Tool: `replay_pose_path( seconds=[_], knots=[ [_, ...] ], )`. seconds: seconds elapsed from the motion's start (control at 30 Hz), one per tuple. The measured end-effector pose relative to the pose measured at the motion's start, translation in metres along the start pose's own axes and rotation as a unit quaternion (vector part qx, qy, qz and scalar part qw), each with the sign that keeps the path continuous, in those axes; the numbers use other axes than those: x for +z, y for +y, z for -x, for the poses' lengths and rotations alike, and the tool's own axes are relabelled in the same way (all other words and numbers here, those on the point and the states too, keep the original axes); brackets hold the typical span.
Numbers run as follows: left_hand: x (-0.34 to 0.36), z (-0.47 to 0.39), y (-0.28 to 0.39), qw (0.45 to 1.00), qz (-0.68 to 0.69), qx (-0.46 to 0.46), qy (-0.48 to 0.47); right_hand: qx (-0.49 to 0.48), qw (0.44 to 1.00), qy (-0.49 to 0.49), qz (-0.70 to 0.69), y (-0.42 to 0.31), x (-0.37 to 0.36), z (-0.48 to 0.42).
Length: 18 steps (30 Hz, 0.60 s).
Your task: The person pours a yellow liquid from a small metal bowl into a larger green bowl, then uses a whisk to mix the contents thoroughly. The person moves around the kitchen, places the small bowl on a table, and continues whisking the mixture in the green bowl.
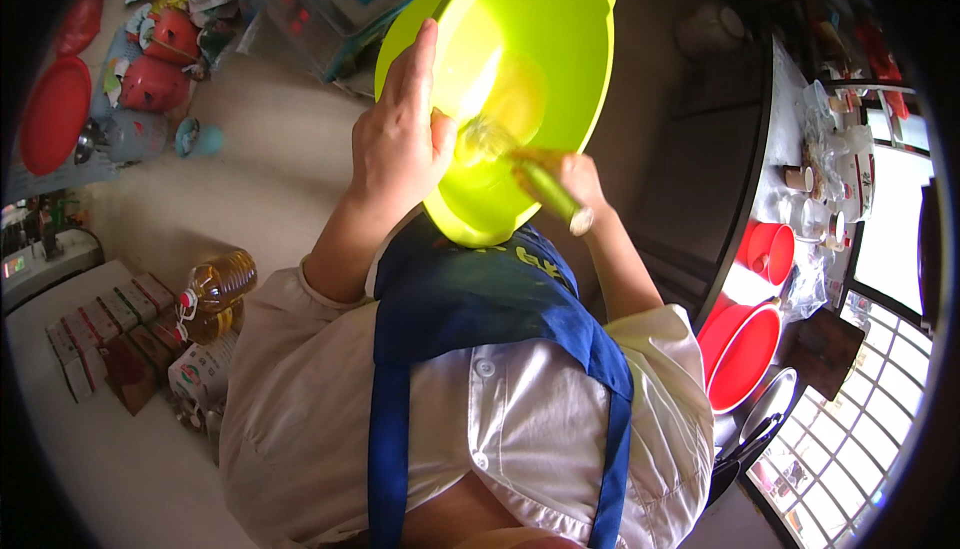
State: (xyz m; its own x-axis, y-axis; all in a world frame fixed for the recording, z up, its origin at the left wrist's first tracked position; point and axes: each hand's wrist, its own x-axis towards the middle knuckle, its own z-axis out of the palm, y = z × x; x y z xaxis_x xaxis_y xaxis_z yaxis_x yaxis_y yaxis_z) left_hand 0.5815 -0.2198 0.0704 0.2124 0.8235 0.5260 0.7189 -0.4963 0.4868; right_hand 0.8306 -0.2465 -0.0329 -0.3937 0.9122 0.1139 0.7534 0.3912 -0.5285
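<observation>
A lime-green plastic basin [577, 39] is tilted in front of my blue apron [480, 316]. My left hand [397, 129] grips its left rim, thumb over the inside and a finger pointing up along the outer wall. In my right hand [577, 178] is a whisk [484, 140], held by its greenish handle [551, 193], whose pale end points toward me. The whisk head is blurred and sits low inside the basin. Beside it lies a pool of yellowish liquid [525, 99], partly washed out by glare.
A clear plastic tub [337, 9] stands behind the basin. Leftward are red pots [154, 84], a pale blue cup [199, 136], oil bottles [221, 279] and several small boxes [105, 316]. The right-hand counter holds red basins [742, 358], jars [817, 219] and a brown cup [799, 178].
</observation>
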Motion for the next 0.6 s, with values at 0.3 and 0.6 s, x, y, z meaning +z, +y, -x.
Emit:
replay_pose_path(
  seconds=[0.3, 0.6],
  knots=[
    [0.0, 0.003, 0.001, 1.0, 0.002, -0.014, -0.002, -0.014, 1.0, -0.009, -0.024, -0.011, -0.005, -0.002],
    [-0.002, 0.001, 0.004, 1.0, -0.014, -0.002, -0.009, -0.062, 0.998, -0.006, -0.01, -0.008, 0.011, 0.004]
  ],
)
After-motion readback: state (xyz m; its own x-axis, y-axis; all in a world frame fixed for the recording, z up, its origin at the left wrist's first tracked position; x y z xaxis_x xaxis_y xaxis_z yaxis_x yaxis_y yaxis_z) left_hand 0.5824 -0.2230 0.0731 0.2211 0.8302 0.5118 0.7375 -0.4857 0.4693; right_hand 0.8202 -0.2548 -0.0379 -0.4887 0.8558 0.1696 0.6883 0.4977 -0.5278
